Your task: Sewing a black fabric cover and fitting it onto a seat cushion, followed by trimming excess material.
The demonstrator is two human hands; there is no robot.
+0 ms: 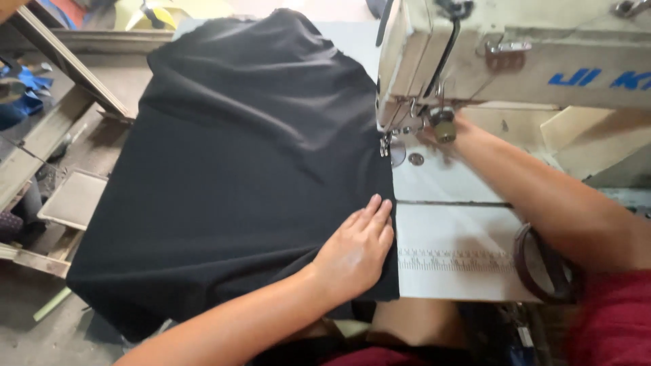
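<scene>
A large black fabric (244, 156) is spread over the sewing table and hangs off its left side. My left hand (358, 245) lies flat on the fabric near its right edge, fingers together and pointing towards the needle. The cream sewing machine (502, 61) stands at the upper right, its presser foot (385, 146) at the fabric's edge. My right arm reaches under the machine arm; my right hand (460, 127) is mostly hidden behind the machine head, beside a round brass knob (444, 129), and its grip is hidden.
The white table top (461, 224) carries a printed ruler strip (454, 260) near its front edge. A dark roll of tape (539, 261) lies by my right forearm. Wooden boards, a pedal plate (74, 198) and blue scraps (24, 95) sit on the floor at left.
</scene>
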